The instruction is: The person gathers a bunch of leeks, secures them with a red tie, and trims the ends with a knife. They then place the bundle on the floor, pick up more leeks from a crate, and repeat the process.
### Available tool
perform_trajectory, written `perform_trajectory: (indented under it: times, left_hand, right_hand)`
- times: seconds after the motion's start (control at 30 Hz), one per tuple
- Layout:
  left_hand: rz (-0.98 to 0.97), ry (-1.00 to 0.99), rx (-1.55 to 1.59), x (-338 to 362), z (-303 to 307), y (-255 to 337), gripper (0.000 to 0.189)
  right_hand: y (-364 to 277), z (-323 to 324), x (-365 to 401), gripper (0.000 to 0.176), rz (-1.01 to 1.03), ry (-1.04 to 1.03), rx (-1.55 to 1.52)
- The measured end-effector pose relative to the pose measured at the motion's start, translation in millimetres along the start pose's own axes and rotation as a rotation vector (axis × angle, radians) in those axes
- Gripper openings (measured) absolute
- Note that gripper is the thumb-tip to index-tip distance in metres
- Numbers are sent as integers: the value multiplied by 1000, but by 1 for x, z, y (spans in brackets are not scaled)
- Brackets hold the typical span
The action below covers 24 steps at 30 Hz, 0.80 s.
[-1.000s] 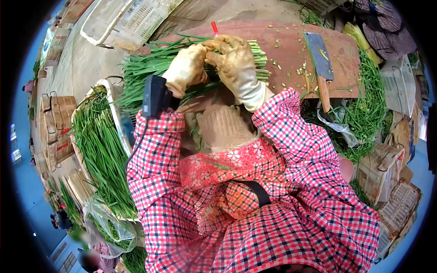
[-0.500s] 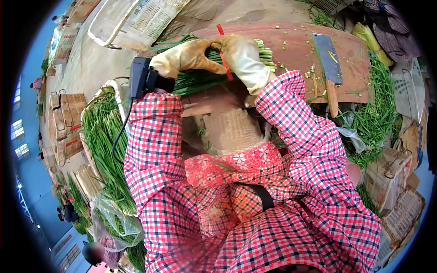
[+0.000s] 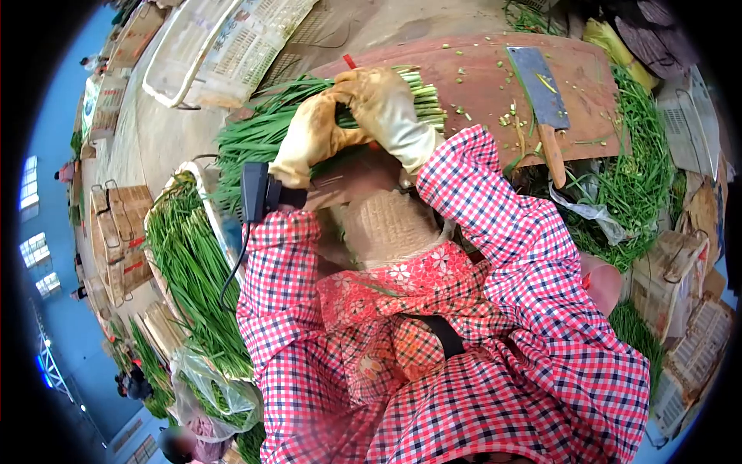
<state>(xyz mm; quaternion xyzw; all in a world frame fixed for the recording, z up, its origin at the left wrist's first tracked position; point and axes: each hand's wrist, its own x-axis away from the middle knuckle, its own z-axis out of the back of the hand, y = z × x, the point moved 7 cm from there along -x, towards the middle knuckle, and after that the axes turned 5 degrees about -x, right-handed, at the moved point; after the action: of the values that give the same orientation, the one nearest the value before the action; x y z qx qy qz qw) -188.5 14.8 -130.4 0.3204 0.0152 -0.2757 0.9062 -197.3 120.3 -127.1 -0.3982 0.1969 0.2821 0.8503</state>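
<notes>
A bundle of garlic chives (image 3: pixel 259 135) lies across the board, its long green leaves to the left and pale cut stalk ends to the right. My left hand (image 3: pixel 313 139), in a stained cream glove, curls around the middle of the bundle from the left. Beside it my right hand (image 3: pixel 382 104), gloved the same way, is closed over the bundle near the stalks. The fingertips of both hands meet on top. A red tie (image 3: pixel 349 60) sticks out beyond them; a bit of red also shows below, and the rest is covered by the gloves.
On the red-brown board (image 3: pixel 479 85) rests a cleaver (image 3: pixel 539 89) with a wooden handle, among small trimmings. A crate of chives (image 3: pixel 197 271) stands at left, a white plastic crate (image 3: pixel 232 46) at far left. Loose greens (image 3: pixel 638 178) heap at right beside a clear plastic bag (image 3: pixel 599 216).
The view has shifted slightly. Both hands and the bundle are a little further left, and more leaves show at the left. Less of the red tie is visible on the near side.
</notes>
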Motion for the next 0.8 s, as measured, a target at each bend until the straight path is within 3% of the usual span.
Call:
perform_trajectory:
  times: [0.07, 0.17, 0.27, 0.3, 0.4, 0.5, 0.53, 0.6, 0.67, 0.73, 0.8]
  left_hand:
    - [-42, 50, -192, 8, 7, 4, 46]
    - [-127, 229, -237, 17, 18, 28, 35]
    - [51, 141, -18, 21, 13, 2, 26]
    - [200, 202, 133, 18, 17, 8, 20]
    - [355, 214, 304, 23, 7, -10, 19]
    - [214, 284, 94, 22, 10, 0, 25]
    - [272, 246, 70, 21, 10, -3, 27]
    - [348, 229, 91, 19, 11, -1, 33]
    - [203, 275, 214, 15, 8, -1, 30]
    - [289, 201, 315, 16, 8, 4, 29]
    - [273, 212, 358, 15, 9, 8, 29]
  right_hand:
    - [-6, 9, 7, 19, 114, 117, -98]
    - [-17, 25, 0, 14, 184, 227, -203]
    - [-22, 23, -4, 14, 216, 218, -231]
    - [-25, 26, -6, 14, 198, 252, -297]
    - [-23, 28, -10, 14, 127, 314, -427]
    - [-12, 11, -3, 17, -13, 245, -519]
    - [-11, 24, 1, 23, -133, 226, -807]
    - [-8, 62, 5, 24, -88, 270, -694]
    - [-6, 99, 21, 21, -212, 247, -768]
    - [2, 126, 46, 20, -257, 164, -619]
    - [9, 150, 76, 21, -135, 189, -333]
